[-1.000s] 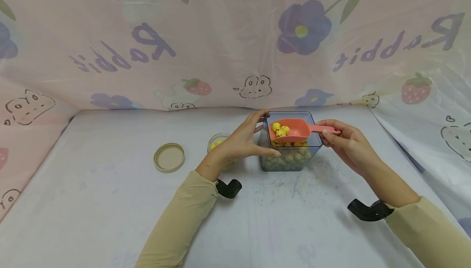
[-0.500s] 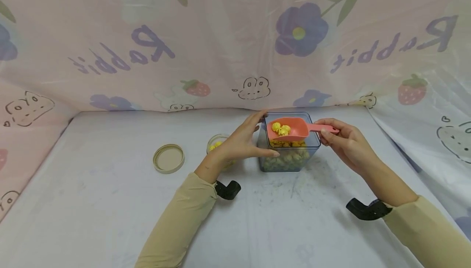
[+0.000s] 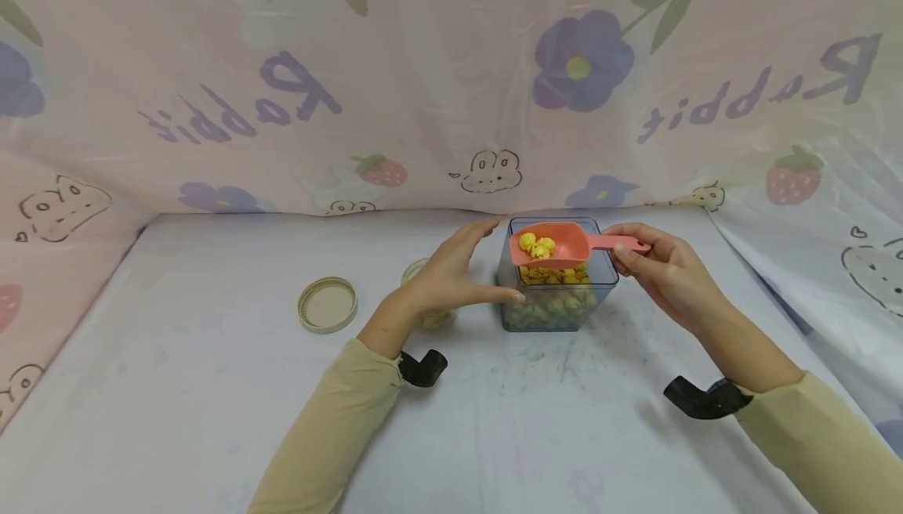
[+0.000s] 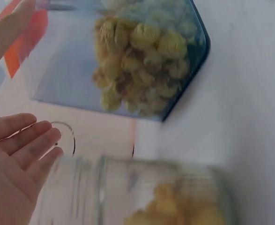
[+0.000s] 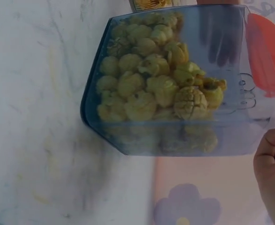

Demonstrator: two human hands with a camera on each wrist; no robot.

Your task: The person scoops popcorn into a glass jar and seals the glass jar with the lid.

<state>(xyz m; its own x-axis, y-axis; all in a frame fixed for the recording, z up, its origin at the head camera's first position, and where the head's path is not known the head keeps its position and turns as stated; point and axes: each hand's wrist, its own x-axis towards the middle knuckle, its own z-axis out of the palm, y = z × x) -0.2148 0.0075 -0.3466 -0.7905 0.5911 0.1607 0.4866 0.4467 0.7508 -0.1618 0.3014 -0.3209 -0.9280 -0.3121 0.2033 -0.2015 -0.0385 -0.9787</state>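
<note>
A clear bluish square container (image 3: 557,312) stands on the table, partly filled with yellow popcorn (image 5: 142,89). Over its mouth lies a coral scoop (image 3: 573,246) bearing a few popcorn pieces (image 3: 536,245). My right hand (image 3: 663,267) pinches the scoop's handle between thumb and fingers. The left hand (image 3: 451,275) is spread, thumb and fingers apart, just left of the container and holding nothing. Beneath that hand stands a glass jar (image 3: 436,320), mostly hidden in the head view; the left wrist view shows popcorn (image 4: 172,206) inside it.
A round beige lid (image 3: 328,305) lies on the white-covered table (image 3: 176,389), left of the jar. A patterned cloth (image 3: 423,91) hangs behind the table and along both sides. Each wrist carries a black curved mount (image 3: 425,369).
My left hand has come away from the container's side, moving slightly left. The scoop has shifted slightly left over the container, still held by the right hand with popcorn in it.
</note>
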